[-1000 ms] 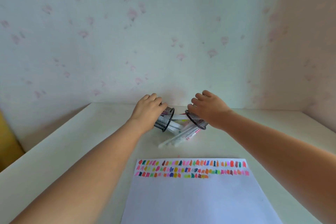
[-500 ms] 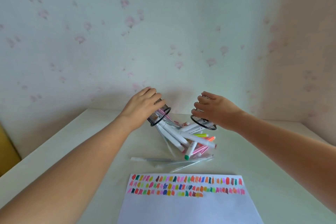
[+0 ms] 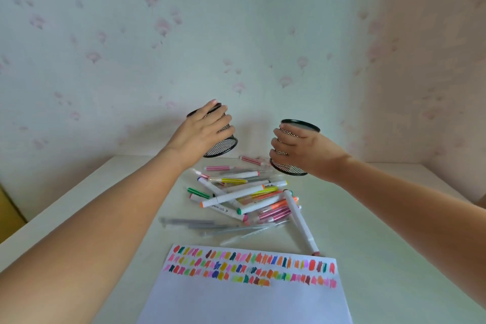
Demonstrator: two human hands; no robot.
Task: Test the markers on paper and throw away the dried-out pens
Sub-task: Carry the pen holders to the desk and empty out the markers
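Both mesh cups have been lifted higher since a moment ago, and more markers (image 3: 244,197) are now lying spilled in a loose heap on the surface (image 3: 381,218), below and between the two hands. Left hand (image 3: 200,134) is keeping its grip clamped around the left mesh cup (image 3: 223,144), tilted mouth-down. Right hand (image 3: 302,150) is gripping the right mesh cup (image 3: 299,126) tight, held nearly upside down. Nearer the person, past the heap, the paper (image 3: 244,297) is showing rows of coloured test strokes.
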